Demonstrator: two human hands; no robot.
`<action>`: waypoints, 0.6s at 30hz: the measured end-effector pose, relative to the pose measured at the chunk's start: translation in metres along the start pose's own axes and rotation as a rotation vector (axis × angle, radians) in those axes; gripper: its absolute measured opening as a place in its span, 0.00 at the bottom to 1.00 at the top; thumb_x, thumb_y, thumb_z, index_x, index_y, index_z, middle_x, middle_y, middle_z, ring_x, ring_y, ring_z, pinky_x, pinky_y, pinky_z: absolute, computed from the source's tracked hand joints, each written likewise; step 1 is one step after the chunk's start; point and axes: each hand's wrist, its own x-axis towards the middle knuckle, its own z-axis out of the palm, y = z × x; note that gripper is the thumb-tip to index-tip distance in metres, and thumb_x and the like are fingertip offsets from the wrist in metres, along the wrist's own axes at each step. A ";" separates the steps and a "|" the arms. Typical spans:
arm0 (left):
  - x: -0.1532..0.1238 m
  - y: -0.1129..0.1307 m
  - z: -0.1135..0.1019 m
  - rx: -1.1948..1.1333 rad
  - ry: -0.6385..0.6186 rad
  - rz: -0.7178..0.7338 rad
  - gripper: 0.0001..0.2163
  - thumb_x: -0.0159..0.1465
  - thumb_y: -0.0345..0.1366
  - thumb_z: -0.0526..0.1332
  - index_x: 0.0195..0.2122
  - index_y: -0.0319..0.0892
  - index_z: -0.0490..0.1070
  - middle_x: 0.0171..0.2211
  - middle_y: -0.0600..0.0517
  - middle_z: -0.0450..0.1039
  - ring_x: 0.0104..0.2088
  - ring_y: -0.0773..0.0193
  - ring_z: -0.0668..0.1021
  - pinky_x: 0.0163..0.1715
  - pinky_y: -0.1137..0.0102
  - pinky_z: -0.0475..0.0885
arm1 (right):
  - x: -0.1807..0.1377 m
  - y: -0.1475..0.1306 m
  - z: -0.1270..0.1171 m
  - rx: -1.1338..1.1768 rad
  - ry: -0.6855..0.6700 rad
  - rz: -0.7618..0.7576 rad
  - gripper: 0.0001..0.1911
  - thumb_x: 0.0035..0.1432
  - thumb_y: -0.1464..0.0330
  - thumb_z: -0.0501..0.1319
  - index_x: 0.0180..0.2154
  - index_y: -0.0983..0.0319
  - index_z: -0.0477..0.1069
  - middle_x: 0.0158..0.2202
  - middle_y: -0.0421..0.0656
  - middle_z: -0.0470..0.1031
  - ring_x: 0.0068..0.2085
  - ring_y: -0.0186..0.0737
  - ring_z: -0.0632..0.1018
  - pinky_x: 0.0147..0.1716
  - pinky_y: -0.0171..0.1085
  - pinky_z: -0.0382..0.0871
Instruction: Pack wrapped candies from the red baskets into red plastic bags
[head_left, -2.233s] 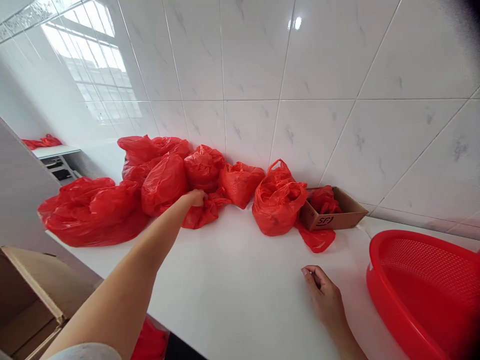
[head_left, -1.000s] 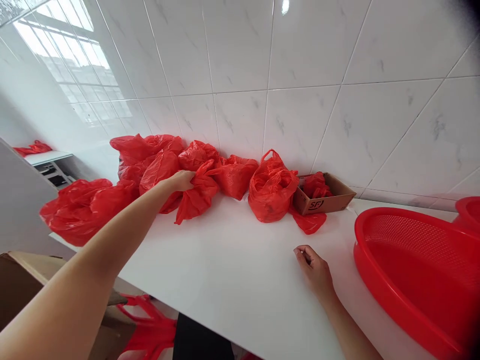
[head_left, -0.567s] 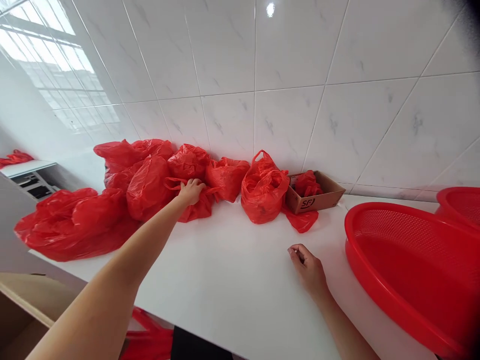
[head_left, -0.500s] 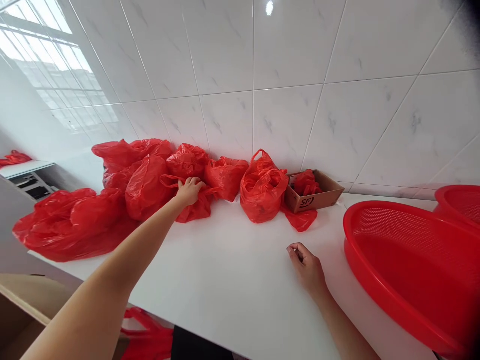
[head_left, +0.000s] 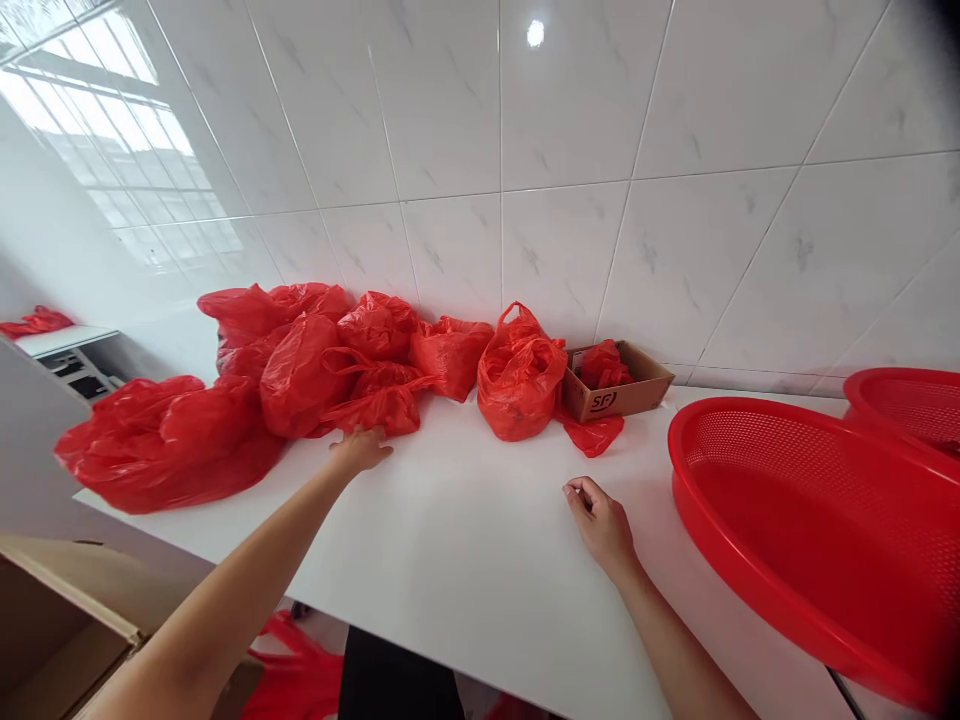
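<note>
My left hand is at the front edge of a small red plastic bag. Its thumb sticks out to the right and its fingertips touch or nearly touch the bag; the hand looks open, with nothing gripped. The bag lies slumped, its handle loops spread over the top. Out on the white table, my right hand rests with fingers curled together and nothing visible in them. Beyond it stand a fuller red bag with upright handles and a small cardboard box holding a red bundle.
More filled red bags crowd the table's left end. Large red plastic baskets occupy the right side. An open carton stands below at the left, near a red bag. The tiled wall closes off the back.
My left hand has come off the top of the small red bag and moved down toward me, to its front edge. My right hand stays curled on the table. The view has shifted slightly.
</note>
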 end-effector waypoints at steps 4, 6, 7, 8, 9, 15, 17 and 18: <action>-0.002 -0.002 -0.006 0.041 -0.001 -0.151 0.21 0.67 0.42 0.60 0.59 0.42 0.65 0.58 0.42 0.65 0.54 0.50 0.73 0.51 0.50 0.70 | 0.000 -0.001 0.000 0.000 0.003 -0.017 0.18 0.63 0.51 0.50 0.31 0.57 0.64 0.21 0.34 0.61 0.22 0.35 0.62 0.24 0.33 0.55; -0.007 -0.002 -0.007 0.049 -0.033 -0.165 0.21 0.67 0.42 0.60 0.59 0.42 0.64 0.59 0.42 0.65 0.54 0.50 0.72 0.51 0.49 0.70 | 0.000 -0.001 0.000 -0.001 0.006 -0.022 0.18 0.63 0.51 0.50 0.31 0.57 0.64 0.21 0.34 0.61 0.22 0.35 0.62 0.24 0.33 0.55; -0.010 -0.001 -0.007 0.054 -0.051 -0.164 0.21 0.67 0.43 0.60 0.59 0.42 0.64 0.59 0.42 0.65 0.55 0.50 0.72 0.52 0.49 0.70 | 0.000 -0.001 0.000 -0.001 0.009 -0.024 0.17 0.63 0.51 0.50 0.32 0.57 0.64 0.21 0.34 0.61 0.21 0.35 0.62 0.24 0.33 0.55; -0.014 0.000 -0.007 0.061 -0.071 -0.156 0.22 0.67 0.43 0.60 0.59 0.42 0.64 0.60 0.42 0.64 0.56 0.49 0.71 0.53 0.48 0.69 | 0.000 -0.001 0.000 -0.002 0.013 -0.027 0.17 0.63 0.52 0.50 0.32 0.57 0.64 0.21 0.34 0.62 0.22 0.35 0.62 0.24 0.33 0.55; -0.019 0.003 -0.007 0.069 -0.091 -0.140 0.22 0.66 0.44 0.60 0.60 0.42 0.64 0.60 0.42 0.63 0.57 0.48 0.70 0.54 0.47 0.67 | 0.001 -0.001 0.000 -0.003 0.018 -0.030 0.17 0.63 0.52 0.50 0.32 0.57 0.65 0.21 0.35 0.63 0.22 0.35 0.63 0.25 0.34 0.56; -0.066 0.059 0.007 0.124 -0.163 0.140 0.29 0.66 0.51 0.53 0.66 0.44 0.57 0.68 0.39 0.52 0.64 0.37 0.61 0.58 0.40 0.57 | 0.007 -0.007 0.001 -0.011 0.039 -0.037 0.14 0.63 0.57 0.51 0.35 0.57 0.69 0.24 0.37 0.70 0.27 0.37 0.70 0.29 0.34 0.60; -0.089 0.088 0.018 0.130 -0.165 0.263 0.29 0.67 0.51 0.51 0.68 0.48 0.55 0.70 0.42 0.48 0.66 0.40 0.58 0.59 0.42 0.55 | 0.000 -0.016 -0.001 -0.006 0.005 -0.036 0.13 0.63 0.61 0.51 0.36 0.57 0.72 0.26 0.38 0.72 0.28 0.37 0.72 0.30 0.34 0.63; -0.100 0.103 0.025 0.132 -0.166 0.316 0.29 0.67 0.51 0.50 0.68 0.49 0.54 0.71 0.44 0.47 0.67 0.41 0.56 0.60 0.43 0.55 | -0.007 -0.024 -0.003 0.002 -0.029 -0.042 0.13 0.63 0.63 0.51 0.36 0.57 0.73 0.26 0.38 0.73 0.29 0.37 0.73 0.30 0.33 0.64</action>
